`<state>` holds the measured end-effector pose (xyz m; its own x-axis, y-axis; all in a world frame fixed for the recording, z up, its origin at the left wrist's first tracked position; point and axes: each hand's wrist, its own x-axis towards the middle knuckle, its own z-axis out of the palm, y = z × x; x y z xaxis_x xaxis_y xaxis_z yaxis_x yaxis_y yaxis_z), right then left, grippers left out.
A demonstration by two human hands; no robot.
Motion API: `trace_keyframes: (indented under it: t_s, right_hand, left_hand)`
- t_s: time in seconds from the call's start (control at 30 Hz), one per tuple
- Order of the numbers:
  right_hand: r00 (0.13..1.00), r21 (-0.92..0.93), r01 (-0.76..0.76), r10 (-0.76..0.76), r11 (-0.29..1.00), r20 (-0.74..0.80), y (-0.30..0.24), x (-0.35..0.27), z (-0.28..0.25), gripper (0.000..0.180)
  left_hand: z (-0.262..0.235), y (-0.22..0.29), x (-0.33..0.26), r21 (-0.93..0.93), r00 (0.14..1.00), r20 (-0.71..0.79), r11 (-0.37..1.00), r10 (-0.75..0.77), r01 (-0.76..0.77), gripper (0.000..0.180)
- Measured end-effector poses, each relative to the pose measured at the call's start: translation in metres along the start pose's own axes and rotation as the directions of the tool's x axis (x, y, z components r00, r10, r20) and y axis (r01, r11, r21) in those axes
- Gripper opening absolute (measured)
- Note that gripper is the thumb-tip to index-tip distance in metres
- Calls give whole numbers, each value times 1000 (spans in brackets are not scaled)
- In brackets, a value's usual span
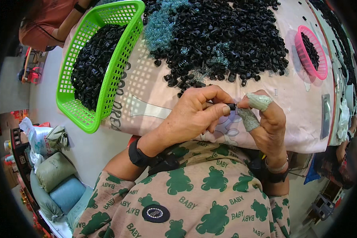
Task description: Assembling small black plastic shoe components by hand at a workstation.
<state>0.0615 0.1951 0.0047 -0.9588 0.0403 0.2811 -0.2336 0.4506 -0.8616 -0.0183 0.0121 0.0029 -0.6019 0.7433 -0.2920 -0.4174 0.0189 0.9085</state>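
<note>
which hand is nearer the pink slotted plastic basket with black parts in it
Right: the right hand is left of the pink slotted plastic basket and closer to the body; the left hand is farther left.

On the worktop [299,133], a heap of parts [230,39] and springs [158,33] lies far, between left basket [118,71] and right basket [323,62], both holding parts; nearer, a small part [232,106] sits in left hand [198,112], right hand [269,121] just rightward
</note>
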Motion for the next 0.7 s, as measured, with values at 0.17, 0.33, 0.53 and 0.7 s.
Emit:
trace_keyframes:
  t_s: [0.17,0.33,0.53,0.7]
  right_hand:
    - [999,-110,46,-46,993,-2,-2,-1,3,38]
    - [996,-88,85,-88,992,-33,-13,0,12,49]
    - [999,30,-1,3,1000,-49,-9,-5,11,50]
    - [998,-29,18,-20,999,-55,-14,-5,17,49]
  left_hand:
    - [1,0,2,-69,1000,-18,998,-13,12,17]
    - [-1,-6,2,-232,999,-42,972,-25,15,16]
    - [1,0,-1,-254,997,-73,967,-14,-5,16]
    - [1,-4,1,-266,995,-102,964,-5,-22,17]
